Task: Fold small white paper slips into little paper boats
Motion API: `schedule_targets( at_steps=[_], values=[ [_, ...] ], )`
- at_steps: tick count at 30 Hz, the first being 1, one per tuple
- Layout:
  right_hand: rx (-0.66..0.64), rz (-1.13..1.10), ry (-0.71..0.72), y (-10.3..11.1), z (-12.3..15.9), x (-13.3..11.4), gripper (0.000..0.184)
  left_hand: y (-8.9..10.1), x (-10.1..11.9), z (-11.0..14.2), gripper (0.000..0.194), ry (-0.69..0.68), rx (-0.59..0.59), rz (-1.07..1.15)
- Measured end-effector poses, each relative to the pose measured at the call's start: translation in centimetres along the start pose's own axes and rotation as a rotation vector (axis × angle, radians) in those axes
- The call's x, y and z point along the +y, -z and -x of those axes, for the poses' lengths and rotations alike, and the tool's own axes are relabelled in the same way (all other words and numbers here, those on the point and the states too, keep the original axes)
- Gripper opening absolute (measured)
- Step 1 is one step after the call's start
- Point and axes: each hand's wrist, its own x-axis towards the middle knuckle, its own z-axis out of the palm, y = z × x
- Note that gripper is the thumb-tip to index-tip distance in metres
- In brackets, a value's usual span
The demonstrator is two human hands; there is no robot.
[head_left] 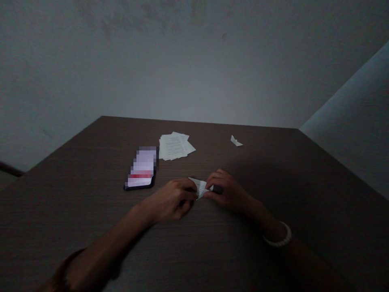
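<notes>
While folding: press the crease flat and slow.
Hands: left hand (pixel 170 200) and right hand (pixel 226 190) both pinch the small paper (pixel 201 187).
Paper: low on the desk (pixel 273 170), between both hands.

dim light | dark wood-grain table (pixel 91 170) | plain grey wall (pixel 182 61) behind

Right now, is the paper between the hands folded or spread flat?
Folded: the paper shows a pointed, creased shape, pinched between the left hand and right hand.
</notes>
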Motion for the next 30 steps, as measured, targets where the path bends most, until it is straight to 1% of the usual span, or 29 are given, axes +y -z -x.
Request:
schedule_targets(
  at_steps=[7, 10, 14, 19, 27, 30],
  values=[
    [-0.049, -0.078, 0.047, 0.3, 0.1, 0.4, 0.006, 0.3, 0.4, 0.2, 0.025, 0.028, -0.074, -0.065],
    [-0.102, -0.091, 0.040, 0.8, 0.0, 0.5, 0.008, 0.3, 0.3, 0.2, 0.025, 0.024, -0.078, -0.080],
    [-0.137, -0.078, 0.034, 1.0, -0.2, 0.3, 0.004, 0.3, 0.2, 0.3, 0.026, 0.016, -0.076, -0.083],
    [-0.069, -0.060, 0.020, 0.4, -0.5, -0.2, 0.003, 0.6, 0.5, 0.1, 0.023, 0.008, -0.053, -0.048],
    [0.027, 0.030, -0.074, -0.6, -0.7, -0.6, 0.004, 0.7, 0.5, -0.2, 0.020, -0.011, -0.027, -0.004],
    [0.053, 0.014, -0.117, -1.0, -0.6, -0.6, 0.005, 0.5, 0.3, -0.2, 0.020, -0.026, -0.008, 0.003]
  ],
)
